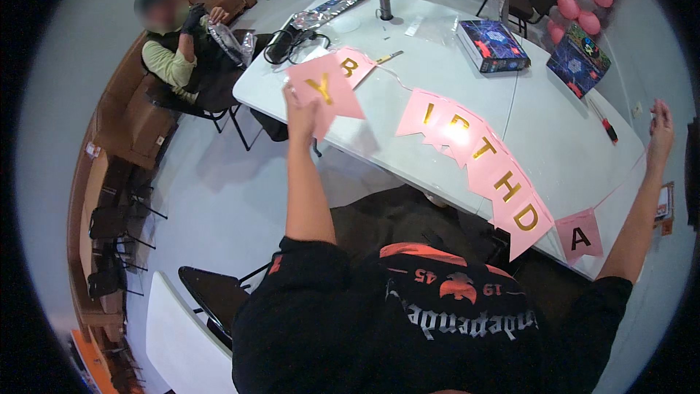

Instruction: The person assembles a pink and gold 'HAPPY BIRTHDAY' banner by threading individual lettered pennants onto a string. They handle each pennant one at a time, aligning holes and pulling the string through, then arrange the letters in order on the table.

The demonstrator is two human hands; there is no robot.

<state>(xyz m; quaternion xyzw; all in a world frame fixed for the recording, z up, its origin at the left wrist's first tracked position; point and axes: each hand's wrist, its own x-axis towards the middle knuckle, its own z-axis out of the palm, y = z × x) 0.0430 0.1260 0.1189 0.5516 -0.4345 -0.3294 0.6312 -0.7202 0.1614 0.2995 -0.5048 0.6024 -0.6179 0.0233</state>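
My left hand (pixel 300 111) is closed on a pink pennant card (pixel 337 106) with a gold letter, raised above the table's left front edge. Behind it, another pink pennant (pixel 359 71) lies partly covered. A ribbon links that one to a row of pink lettered pennants (pixel 477 175), which curves along the front of the table and overhangs its edge. Beyond the row, a single pink pennant (pixel 585 222) hangs at the right corner. Its thin pink ribbon (pixel 623 178) runs up to my right hand (pixel 661 130), which is raised with fingers drawn together on it.
The white table (pixel 561 153) carries a dark patterned box (pixel 490 45), its lid (pixel 578 62), a red-handled tool (pixel 609 130), a yellow cutter (pixel 389 57), a black cable (pixel 286 47) and silver foil (pixel 332 7). A seated person (pixel 182 58) handles foil at left. A black chair (pixel 211 295) stands behind me.
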